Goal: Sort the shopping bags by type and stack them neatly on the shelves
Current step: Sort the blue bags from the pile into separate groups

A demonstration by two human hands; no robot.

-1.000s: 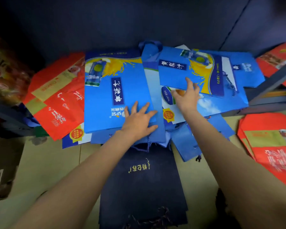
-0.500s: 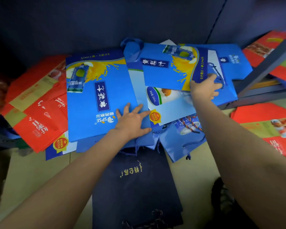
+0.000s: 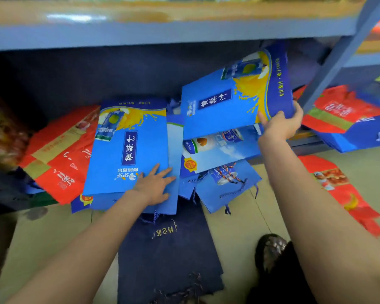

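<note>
— Right hand (image 3: 280, 126)?
— Closed on the lifted blue juice bag (image 3: 226, 106), pinching its lower right corner; the bag tilts up leftward from the grip.
— Left hand (image 3: 155, 186)?
— Fingers spread flat, pressing a matching blue bag (image 3: 127, 150) on the pile.

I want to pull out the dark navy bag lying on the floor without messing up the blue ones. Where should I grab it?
Judging by its pose, take the dark navy bag by its near edge, where the cord handles lie, coming from your side. Its far end is tucked under the blue bag that the left hand presses flat, so slide it toward you.
</note>
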